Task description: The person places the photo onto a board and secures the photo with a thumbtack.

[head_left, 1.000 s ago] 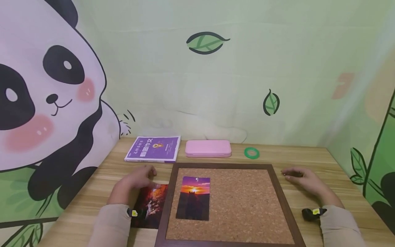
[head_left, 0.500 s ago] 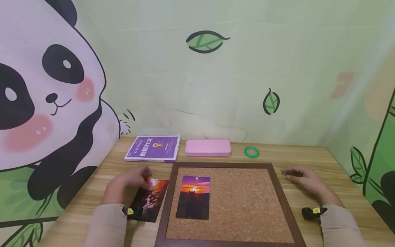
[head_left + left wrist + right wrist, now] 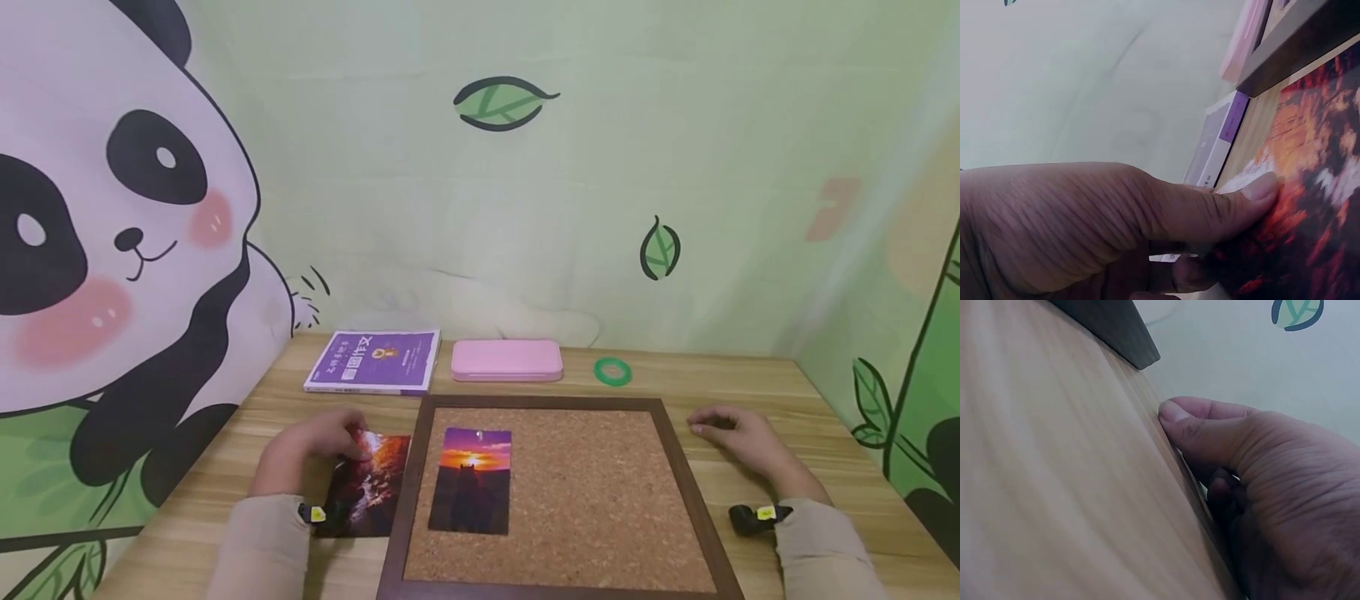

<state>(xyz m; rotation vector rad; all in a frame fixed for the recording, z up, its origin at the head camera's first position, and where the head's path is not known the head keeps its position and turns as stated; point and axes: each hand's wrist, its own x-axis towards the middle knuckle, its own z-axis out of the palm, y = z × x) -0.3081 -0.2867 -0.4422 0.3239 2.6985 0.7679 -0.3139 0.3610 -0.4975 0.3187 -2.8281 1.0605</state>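
My left hand (image 3: 318, 437) pinches a glossy photo print (image 3: 372, 492) at its upper left corner, thumb on top. The print shows a red and orange rocky scene and lies left of a cork board (image 3: 592, 492) with a dark brown frame, its edge close beside the frame. On the cork a sunset photo (image 3: 471, 492) hangs from a clear pin (image 3: 480, 436) at its top. My right hand (image 3: 738, 433) rests on the table right of the board, thumb and forefinger tips together. I cannot tell whether something small is between them.
Behind the board stand a purple book (image 3: 375, 360), a pink case (image 3: 506, 360) and a green tape roll (image 3: 612, 372). A wall with painted leaves and a large panda rises at the table's back and left.
My left hand has shifted left on the print, from beside the frame to its upper left corner. The print has slid slightly up the table. My right hand has barely moved.
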